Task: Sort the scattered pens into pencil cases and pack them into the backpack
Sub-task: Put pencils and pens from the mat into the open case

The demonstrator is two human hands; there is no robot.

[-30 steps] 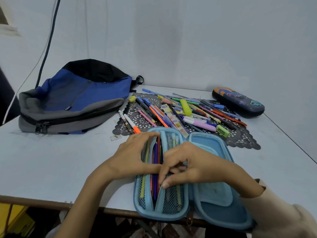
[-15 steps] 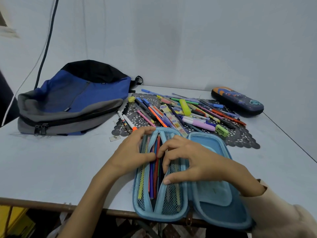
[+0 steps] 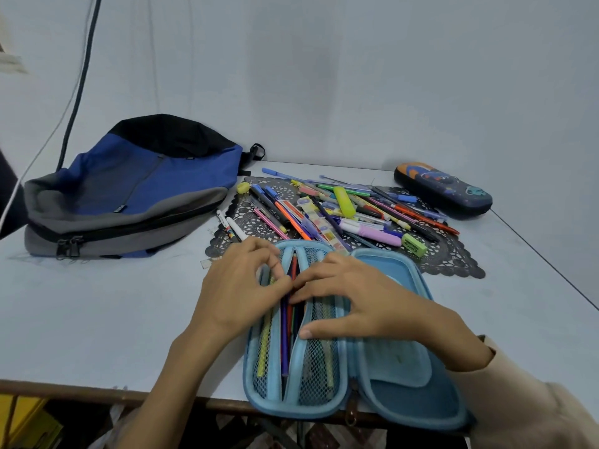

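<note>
An open light blue pencil case lies at the table's front edge, with several pens tucked between its two mesh pockets. My left hand is at the case's left half, its curled fingers and thumb pinching the pens near their upper ends. My right hand presses on the right mesh pocket, fingertips meeting the left hand's, thumb on the pocket's edge. Behind the case, many scattered pens lie on a black doily. The blue and grey backpack lies zipped at the back left.
A dark patterned pencil case lies closed at the back right. A green eraser sits at the near right of the pile. The table's front edge runs just below the case. A cable hangs down the wall at left.
Both hands have slid up the case toward its far end, staying on the pens in the middle slot. The right hand's fingers have spread flatter over the mesh pocket.
</note>
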